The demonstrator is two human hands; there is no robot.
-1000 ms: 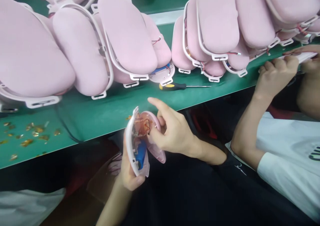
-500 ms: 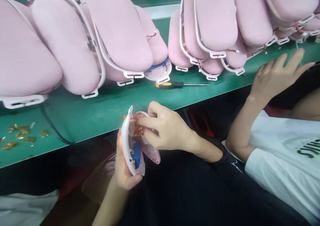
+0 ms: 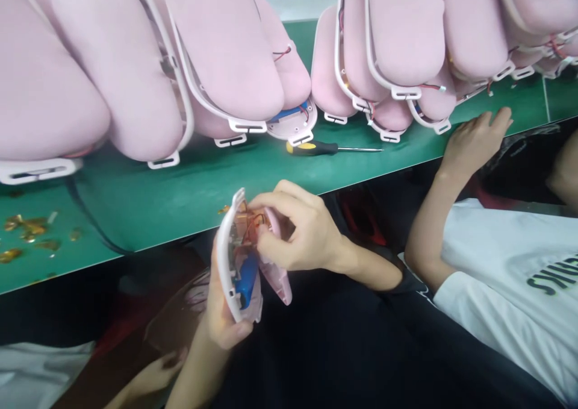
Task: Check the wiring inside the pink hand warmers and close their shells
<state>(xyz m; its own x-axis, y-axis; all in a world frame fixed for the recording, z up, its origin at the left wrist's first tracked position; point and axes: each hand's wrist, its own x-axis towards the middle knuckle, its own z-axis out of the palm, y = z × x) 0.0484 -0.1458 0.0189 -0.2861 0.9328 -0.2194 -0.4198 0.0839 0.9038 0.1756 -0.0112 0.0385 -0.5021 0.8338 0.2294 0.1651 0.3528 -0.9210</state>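
Observation:
My left hand (image 3: 228,321) grips a pale pink-white casing half (image 3: 226,258) from its outer side, with the thumb at the lower end. A blue battery (image 3: 247,281) and thin wires (image 3: 251,227) show inside it. My right hand (image 3: 307,225) is closed at a second pink casing half (image 3: 277,279), which stands apart from the first. Its index finger and thumb reach in at the wires between the halves. The fingertips are partly hidden, so any wire between them cannot be made out.
Pink padded units (image 3: 226,47) lie stacked along the green bench (image 3: 180,210). A yellow-black screwdriver (image 3: 334,149) lies before them. Gold-coloured scraps (image 3: 29,227) and a black cable (image 3: 93,219) are at left. A co-worker's hand (image 3: 476,141) rests near the bench edge at right.
My right index finger has drawn back from deep between the halves, and the thumb now shows inside. The gap looks wider. The co-worker's hand at right has come down toward the bench.

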